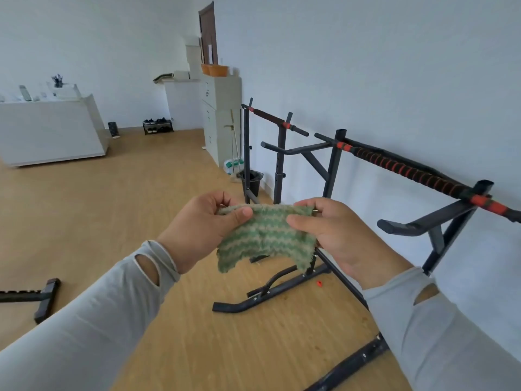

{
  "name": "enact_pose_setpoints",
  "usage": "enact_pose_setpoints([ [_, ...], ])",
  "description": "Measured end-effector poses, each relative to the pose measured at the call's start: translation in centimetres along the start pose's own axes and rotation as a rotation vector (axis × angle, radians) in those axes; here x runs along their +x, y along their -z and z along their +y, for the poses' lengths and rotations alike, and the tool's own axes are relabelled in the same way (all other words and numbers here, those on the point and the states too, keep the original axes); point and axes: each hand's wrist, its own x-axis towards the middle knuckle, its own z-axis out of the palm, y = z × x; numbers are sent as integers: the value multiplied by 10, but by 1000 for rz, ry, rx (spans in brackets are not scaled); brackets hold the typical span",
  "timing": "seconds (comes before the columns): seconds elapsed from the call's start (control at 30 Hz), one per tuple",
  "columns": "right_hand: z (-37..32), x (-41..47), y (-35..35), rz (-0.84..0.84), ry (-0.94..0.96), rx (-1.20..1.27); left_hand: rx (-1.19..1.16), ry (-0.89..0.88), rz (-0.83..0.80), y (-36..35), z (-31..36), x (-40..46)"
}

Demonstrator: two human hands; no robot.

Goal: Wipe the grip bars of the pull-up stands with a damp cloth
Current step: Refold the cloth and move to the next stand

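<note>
1. Between our two hands, out in front of us and above the wooden floor (174, 320), hangs the green-and-beige striped cloth (265, 238); our left hand (203, 224) pinches its upper left corner and our right hand (329, 235) pinches its upper right edge.
2. Just beyond, along the white wall, we see the near pull-up stand's grip bar (408, 172), wrapped black and red, apart from the cloth; the far stand's bar (275, 119) lies behind it.
3. Orange tubs (215, 69) sit atop a grey cabinet (222, 108); their contents are hidden.
4. A black bucket (255, 180) stands behind the far stand, its inside unreadable.
5. Our right sleeve hides part of the near stand's base.
</note>
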Motion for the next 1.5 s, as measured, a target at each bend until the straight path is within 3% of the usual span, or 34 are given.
enact_pose_setpoints([
  [0.37, 9, 45, -20, 257, -8, 47, -138, 76, -41, 27, -29, 51],
  [0.53, 13, 83, -61, 237, -84, 289, -705, 237, -144, 62, -70, 91],
  [0.6, 14, 98, -83, 263, -92, 284, -757, 278, -134, 78, -92, 105],
  [0.87, 9, 148, -167, 580, -17, -101, -437, 179, 132, 145, -130, 161],
  [1.07, 5, 164, -184, 521, -167, 193, -318, 90, 119, 162, -136, 182],
  [1.2, 4, 162, -193, 567, -40, -54, -207, -2, 166, 156, -128, 189],
  [1.4, 12, 173, -205, 527, 71, -151, -6, -238, -84, 111, -114, 186],
  [1.5, 21, 181, -188, 524, 13, -57, -99, -173, -387, 99, -118, 203],
])
